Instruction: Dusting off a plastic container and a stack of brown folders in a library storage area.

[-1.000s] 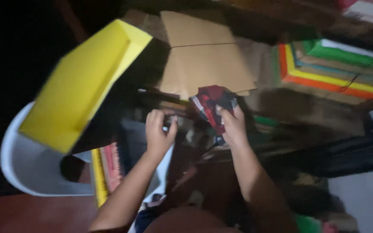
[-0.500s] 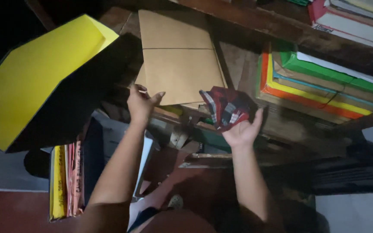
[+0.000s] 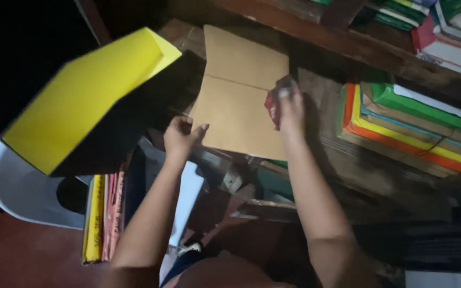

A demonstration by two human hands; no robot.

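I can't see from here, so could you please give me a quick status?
Left hand open at brown folders. Right hand presses red cloth on them. Yellow box alongside.

Dim scene, light falling centre and right, left edge black, deep shadows, slight motion blur

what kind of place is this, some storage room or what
Probably a dim home study or storage corner: a wooden shelf crammed with stacked coloured folders, brown envelopes and a yellow file box, with a white plastic chair.

Dim home study/storage nook: wooden shelf, stacked colored folders, books.
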